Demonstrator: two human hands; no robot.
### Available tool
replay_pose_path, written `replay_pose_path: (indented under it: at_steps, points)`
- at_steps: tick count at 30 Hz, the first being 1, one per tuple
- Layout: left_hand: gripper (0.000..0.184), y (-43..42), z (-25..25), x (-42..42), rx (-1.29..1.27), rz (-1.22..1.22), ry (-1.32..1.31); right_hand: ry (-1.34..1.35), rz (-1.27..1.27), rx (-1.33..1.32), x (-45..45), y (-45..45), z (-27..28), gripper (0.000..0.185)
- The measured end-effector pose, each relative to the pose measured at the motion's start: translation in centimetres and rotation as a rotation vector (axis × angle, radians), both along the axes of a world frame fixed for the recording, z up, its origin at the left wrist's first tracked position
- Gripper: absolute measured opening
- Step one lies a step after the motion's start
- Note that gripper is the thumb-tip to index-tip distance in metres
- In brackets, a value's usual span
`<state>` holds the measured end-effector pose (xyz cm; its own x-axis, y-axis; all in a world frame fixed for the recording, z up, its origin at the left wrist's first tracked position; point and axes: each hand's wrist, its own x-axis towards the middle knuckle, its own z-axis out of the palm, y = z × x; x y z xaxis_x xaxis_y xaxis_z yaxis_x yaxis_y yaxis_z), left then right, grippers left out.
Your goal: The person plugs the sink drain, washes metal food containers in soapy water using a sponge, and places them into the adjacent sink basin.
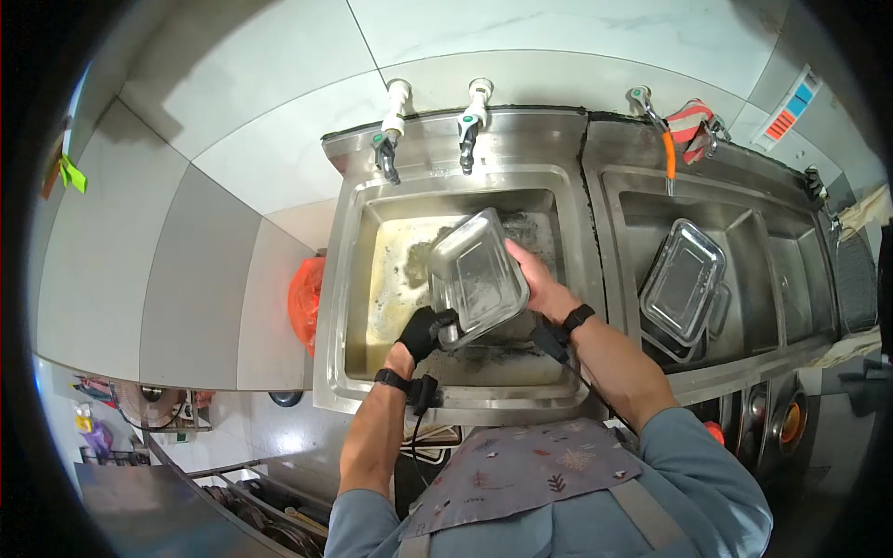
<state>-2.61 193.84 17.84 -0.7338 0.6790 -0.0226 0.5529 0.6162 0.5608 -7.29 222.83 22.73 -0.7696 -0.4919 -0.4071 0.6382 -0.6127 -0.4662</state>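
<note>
A clear rectangular container is held tilted over the left sink, which has foamy, cloudy water in it. My left hand, in a black glove, is closed at the container's lower left corner; whether it also holds a scrubber is hidden. My bare right hand grips the container's right side, with the thumb along the edge. In the right sink more clear containers lie stacked and tilted.
Two taps stand behind the left sink. A tap with an orange hose and a red-striped cloth are behind the right one. An orange bag hangs left of the sink. Burners show at the lower right.
</note>
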Motion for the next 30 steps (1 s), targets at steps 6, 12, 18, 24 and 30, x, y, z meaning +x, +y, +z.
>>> replay_pose_path:
  at_steps: [6,12,18,24,30]
  points:
    - [0.065,6.9,2.1,1.5,0.001,0.606,-0.059,0.001,-0.105,0.229,1.4,-2.9,-0.3,0.047]
    - [0.033,7.2,1.1,-1.8,0.372,0.088,0.272,0.188,-0.034,0.416,2.1,-5.1,-5.4,0.045]
    - [0.025,7.7,-1.0,-2.9,0.570,0.566,-0.373,0.248,-0.005,0.445,3.7,-5.1,-2.7,0.047]
    - [0.020,8.3,-1.1,-4.7,0.589,0.557,-0.221,0.363,-0.061,0.550,3.9,-4.3,-2.3,0.043]
    - [0.017,10.1,4.6,-4.5,1.018,0.636,-0.683,0.677,-0.135,0.644,3.6,-2.2,-0.8,0.040]
